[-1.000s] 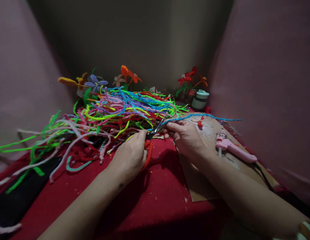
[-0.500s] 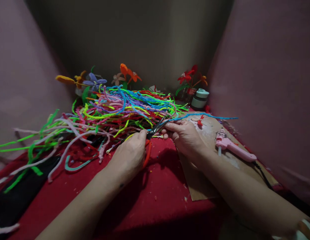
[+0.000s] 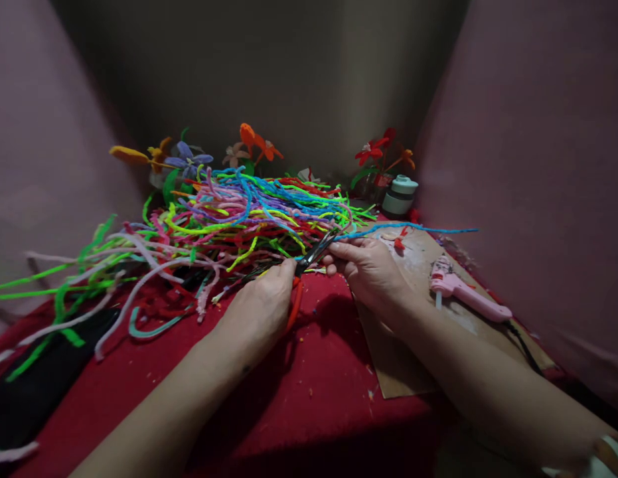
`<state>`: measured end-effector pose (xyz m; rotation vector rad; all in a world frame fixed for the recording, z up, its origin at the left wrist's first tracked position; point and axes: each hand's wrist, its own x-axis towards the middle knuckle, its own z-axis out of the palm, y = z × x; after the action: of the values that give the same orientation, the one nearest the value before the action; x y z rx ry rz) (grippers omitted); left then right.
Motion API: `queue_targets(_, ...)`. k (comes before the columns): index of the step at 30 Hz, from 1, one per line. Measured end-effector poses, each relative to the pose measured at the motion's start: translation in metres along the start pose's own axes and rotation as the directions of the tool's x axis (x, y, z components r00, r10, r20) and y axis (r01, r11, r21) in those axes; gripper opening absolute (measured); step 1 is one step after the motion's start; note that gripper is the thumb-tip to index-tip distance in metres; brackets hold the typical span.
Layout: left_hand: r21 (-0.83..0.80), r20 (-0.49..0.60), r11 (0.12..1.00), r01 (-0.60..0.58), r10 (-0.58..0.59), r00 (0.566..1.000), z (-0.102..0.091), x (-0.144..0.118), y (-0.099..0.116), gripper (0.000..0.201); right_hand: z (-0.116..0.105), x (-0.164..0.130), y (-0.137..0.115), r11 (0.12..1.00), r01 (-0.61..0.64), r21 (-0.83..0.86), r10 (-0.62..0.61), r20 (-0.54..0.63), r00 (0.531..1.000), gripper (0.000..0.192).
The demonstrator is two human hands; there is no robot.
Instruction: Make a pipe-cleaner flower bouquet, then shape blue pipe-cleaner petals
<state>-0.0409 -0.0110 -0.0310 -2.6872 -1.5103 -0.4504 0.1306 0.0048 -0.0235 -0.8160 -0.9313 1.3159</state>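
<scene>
Left wrist [image 3: 233, 354] bears a dark mark [image 3: 245, 368]; right sleeve [image 3: 609, 457] seems whitish-brown.

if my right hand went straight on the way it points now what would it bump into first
Most likely the scissors in your left hand; their blades lie just ahead of your right hand, with the pile of fuzzy sticks beyond. The exact gap is hard to judge.

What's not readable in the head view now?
All in the head view:
Scissors' handle: mostly hidden by the left hand; only part of the scissors shows.
Blue stem: where it meets the blades is too small and dark; right hand partly covers it.
Pile: lower stems covered by upper ones.
Black item: cut off by left edge.
Cord: far end lost in darkness.
</scene>
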Motion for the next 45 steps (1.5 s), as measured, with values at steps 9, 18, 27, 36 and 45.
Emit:
queue_targets(9,-0.352,-0.262,0.917,0.187,-0.288,0.921,-0.015,-0.001,-0.001,0.040,0.002,-0.003,-0.001,1.000,-0.026,-0.013,0.026,0.015,1.000,0.009)
queue_targets(18,-0.940,0.058,0.287,0.184,-0.397,0.916,-0.025,0.008,0.015,0.047,0.008,-0.014,0.008,0.995,-0.090,-0.038,0.096,0.251,0.963,0.005)
queue_targets(27,-0.869,-0.080,0.485,0.102,-0.340,0.937,-0.015,0.005,0.007,0.037,0.006,-0.011,0.010,0.994,-0.106,0.032,0.099,0.168,0.981,0.009)
queue_targets(36,-0.236,-0.390,0.959,0.155,-0.239,0.889,-0.018,-0.003,0.000,0.045,0.010,-0.012,-0.003,0.999,-0.019,-0.045,0.021,0.045,0.999,0.010)
queue_targets(45,-0.051,-0.082,0.993,0.106,-0.110,0.991,-0.008,0.002,0.001,0.047,0.001,-0.002,0.005,0.994,0.106,0.015,-0.105,-0.016,0.994,0.007)
